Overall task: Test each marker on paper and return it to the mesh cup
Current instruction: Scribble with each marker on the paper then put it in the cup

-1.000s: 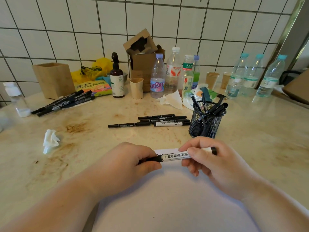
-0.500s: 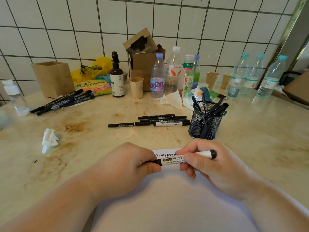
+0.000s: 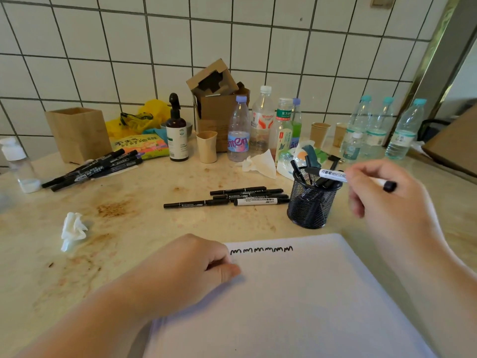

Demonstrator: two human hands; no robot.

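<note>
My right hand (image 3: 387, 200) grips a white whiteboard marker (image 3: 333, 175) and holds it level, its capped front end over the rim of the black mesh cup (image 3: 311, 202). Several black markers stand in that cup. My left hand (image 3: 196, 270) rests on the left edge of the white paper (image 3: 296, 301) with its fingers curled, holding nothing that shows. A row of black squiggles (image 3: 261, 249) runs along the paper's top edge. Several markers (image 3: 240, 196) lie on the counter left of the cup, and another bunch of black markers (image 3: 95, 169) lies at the far left.
Behind the cup stand plastic bottles (image 3: 238, 130), a brown spray bottle (image 3: 176, 135), paper cups (image 3: 206, 147), a cardboard box (image 3: 216, 99) and a wooden box (image 3: 78, 133). Crumpled tissues (image 3: 73, 229) lie at the left and another tissue (image 3: 259, 164) behind the cup. More water bottles (image 3: 402, 133) line the right back.
The marker was held in both hands over the paper. My right hand has carried it up and right to the mesh cup, and my left hand has let go and stayed on the paper.
</note>
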